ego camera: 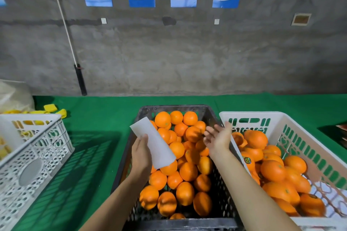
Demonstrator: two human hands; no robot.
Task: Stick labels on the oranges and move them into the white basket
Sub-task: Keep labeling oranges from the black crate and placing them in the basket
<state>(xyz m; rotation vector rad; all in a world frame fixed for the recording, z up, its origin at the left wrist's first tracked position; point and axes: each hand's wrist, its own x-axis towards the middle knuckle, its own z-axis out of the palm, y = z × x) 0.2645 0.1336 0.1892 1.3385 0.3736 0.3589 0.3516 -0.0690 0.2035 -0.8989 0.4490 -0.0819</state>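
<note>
A black crate [221, 210] in the middle holds many oranges [187, 171]. To its right a white basket [277, 118] holds several oranges [273, 170]; one [247, 160] carries a round label. My left hand [140, 153] holds a white label sheet [154, 144] tilted over the crate's left side. Over the crate's right side, by the basket's left wall, my right hand [218, 139] hovers with fingers spread and slightly blurred, holding nothing.
A green cloth [97, 137] covers the table, which ends at a concrete wall. A white lattice crate [32, 155] with yellow items stands at the left, with yellow pieces [56, 109] and a pale bag [13, 95] behind it. A dark object [341, 131] lies at the right edge.
</note>
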